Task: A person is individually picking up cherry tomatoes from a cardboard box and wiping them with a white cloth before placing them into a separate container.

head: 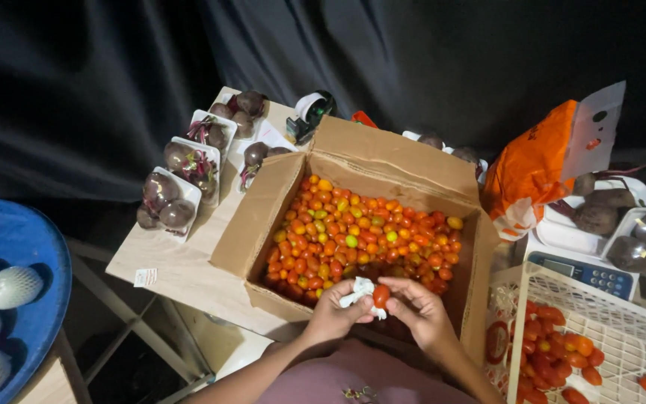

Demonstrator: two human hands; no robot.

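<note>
An open cardboard box (383, 157) in the middle of the table is filled with small red, orange and green cherry tomatoes (364, 236). Over its near edge my left hand (333, 313) holds a crumpled white cloth (359, 291) against one red tomato (380, 295). My right hand (422, 308) pinches that same tomato from the right side. Both hands meet just above the box's front wall.
Wrapped white trays of beetroots (181, 176) line the table's left side, with a tape dispenser (312, 112) behind. An orange bag (532, 168), a scale (581, 271) with more beetroot trays and a white basket (614, 322) of tomatoes stand at right. A blue tub (20, 239) holds netted fruit at left.
</note>
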